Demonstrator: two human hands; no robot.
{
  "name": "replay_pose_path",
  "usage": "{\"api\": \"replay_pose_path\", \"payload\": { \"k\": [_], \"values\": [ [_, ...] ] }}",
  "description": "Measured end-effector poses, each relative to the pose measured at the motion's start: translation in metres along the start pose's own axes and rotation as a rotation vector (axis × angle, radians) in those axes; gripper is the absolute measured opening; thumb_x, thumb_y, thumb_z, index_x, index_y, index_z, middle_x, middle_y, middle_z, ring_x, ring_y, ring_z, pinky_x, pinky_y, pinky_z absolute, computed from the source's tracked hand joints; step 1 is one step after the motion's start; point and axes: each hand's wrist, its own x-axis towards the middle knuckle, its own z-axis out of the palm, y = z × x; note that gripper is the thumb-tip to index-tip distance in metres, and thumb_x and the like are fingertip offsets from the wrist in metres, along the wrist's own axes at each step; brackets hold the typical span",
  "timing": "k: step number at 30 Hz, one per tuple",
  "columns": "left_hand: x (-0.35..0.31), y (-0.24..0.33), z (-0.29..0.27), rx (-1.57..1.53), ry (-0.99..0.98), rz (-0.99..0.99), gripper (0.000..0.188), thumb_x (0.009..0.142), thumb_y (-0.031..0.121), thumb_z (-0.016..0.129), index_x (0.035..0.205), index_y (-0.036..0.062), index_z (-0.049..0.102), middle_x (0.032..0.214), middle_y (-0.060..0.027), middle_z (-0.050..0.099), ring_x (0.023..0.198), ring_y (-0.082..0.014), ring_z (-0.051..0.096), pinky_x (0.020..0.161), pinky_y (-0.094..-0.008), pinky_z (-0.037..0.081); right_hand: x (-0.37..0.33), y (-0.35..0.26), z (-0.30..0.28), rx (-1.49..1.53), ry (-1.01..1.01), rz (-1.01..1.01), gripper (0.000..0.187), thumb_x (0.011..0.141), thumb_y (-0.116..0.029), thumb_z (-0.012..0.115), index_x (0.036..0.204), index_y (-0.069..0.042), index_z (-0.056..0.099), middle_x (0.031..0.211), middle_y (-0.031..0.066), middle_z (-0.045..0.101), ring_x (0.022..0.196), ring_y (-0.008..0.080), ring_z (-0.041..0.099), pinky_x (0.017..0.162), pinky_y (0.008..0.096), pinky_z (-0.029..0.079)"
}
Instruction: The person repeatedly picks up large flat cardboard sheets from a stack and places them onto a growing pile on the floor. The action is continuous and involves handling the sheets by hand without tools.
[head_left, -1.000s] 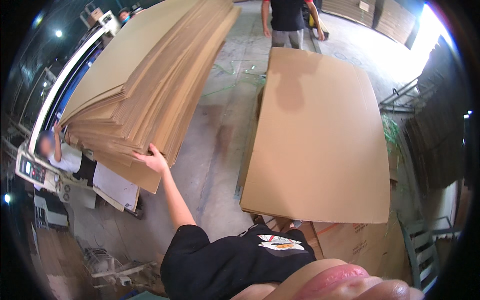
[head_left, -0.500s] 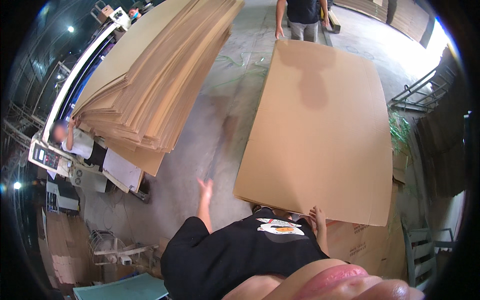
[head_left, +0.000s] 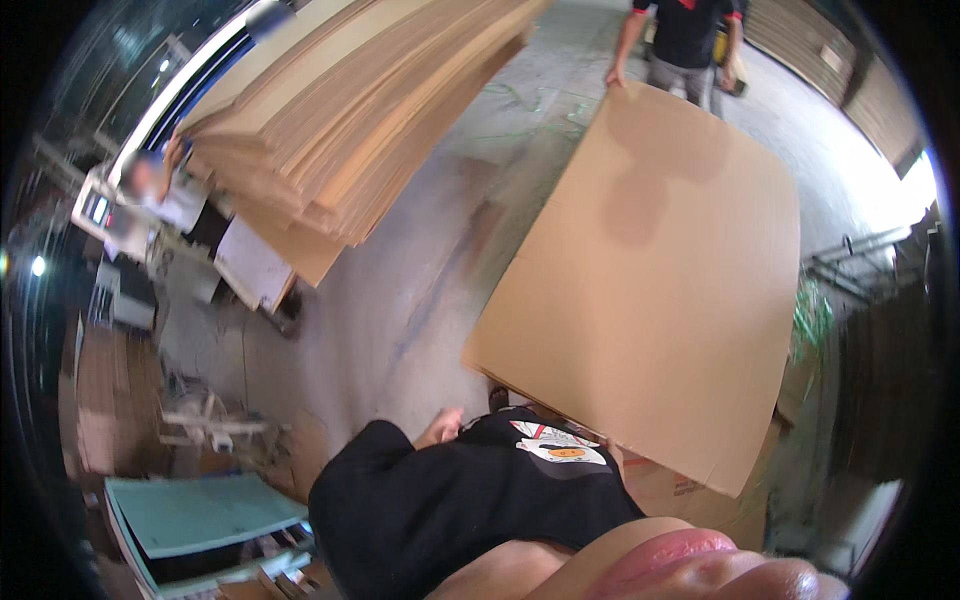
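Two people share one big brown board sheet (head_left: 650, 280), which fills the right half of the view and lies tilted, its long axis running from the near corner by the wearer's chest away to the far end, where a co-worker (head_left: 685, 40) in a dark top grips the far edge with a hand at each corner. Left of it, well apart across the bare concrete floor (head_left: 400, 300), a tall stack of similar sheets (head_left: 340, 120) overhangs its support. The sheet's near edge sits just ahead and to the right of the wearer's black shirt (head_left: 450, 500). Only the left hand (head_left: 442, 428) shows, peeking over the shirt, near the sheet's near-left corner but apart from it; whether its fingers are spread or closed I cannot tell. The right hand is hidden, so which hand is nearer the sheet cannot be judged.
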Motion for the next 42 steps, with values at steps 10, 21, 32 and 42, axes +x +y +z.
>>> {"api": "replay_pose_path", "payload": {
  "k": [10, 21, 32, 42],
  "values": [
    [-0.016, 0.168, 0.044, 0.027, 0.041, 0.741, 0.048, 0.086, 0.045, 0.059, 0.111, 0.0041, 0.061, 0.105, -0.0131, 0.066, 0.099, -0.0228, 0.062, 0.083, -0.0358, 0.049, 0.025, -0.057, 0.003, -0.201, -0.096, 0.097, 0.035, 0.095, -0.036, 0.043, 0.097, -0.003, 0.055, 0.082, 0.0093, 0.064, 0.071, 0.0228, 0.062, 0.062, 0.0341, 0.051],
    [0.001, -0.011, -0.017, 0.165, -0.217, 0.011, 0.030, 0.091, 0.037, 0.055, 0.103, 0.0099, 0.060, 0.088, -0.0027, 0.059, 0.077, -0.0149, 0.056, 0.060, -0.0351, 0.045, 0.037, -0.042, 0.017, -0.199, -0.145, 0.151, 0.033, 0.095, -0.033, 0.042, 0.097, -0.003, 0.055, 0.080, 0.0096, 0.064, 0.069, 0.0232, 0.062, 0.061, 0.0344, 0.051],
    [0.055, 0.021, -0.079, 0.104, -0.179, 0.072, 0.034, 0.092, 0.037, 0.051, 0.112, 0.0102, 0.055, 0.094, -0.0005, 0.058, 0.079, -0.0162, 0.057, 0.065, -0.0344, 0.045, 0.032, -0.018, 0.053, -0.069, 0.093, -0.052, 0.037, 0.094, -0.030, 0.041, 0.099, 0.003, 0.058, 0.075, 0.0123, 0.064, 0.069, 0.0245, 0.063, 0.067, 0.0345, 0.053],
    [0.134, 0.229, -0.044, -0.022, -0.130, 0.526, 0.040, 0.087, 0.046, 0.058, 0.114, 0.0159, 0.058, 0.106, -0.0006, 0.061, 0.092, -0.0151, 0.057, 0.075, -0.0356, 0.046, -0.037, -0.012, 0.135, -0.475, 0.261, -0.166, 0.034, 0.089, -0.030, 0.056, 0.100, 0.001, 0.066, 0.090, 0.0098, 0.068, 0.080, 0.0147, 0.063, 0.069, 0.0265, 0.049]
  ]
}}
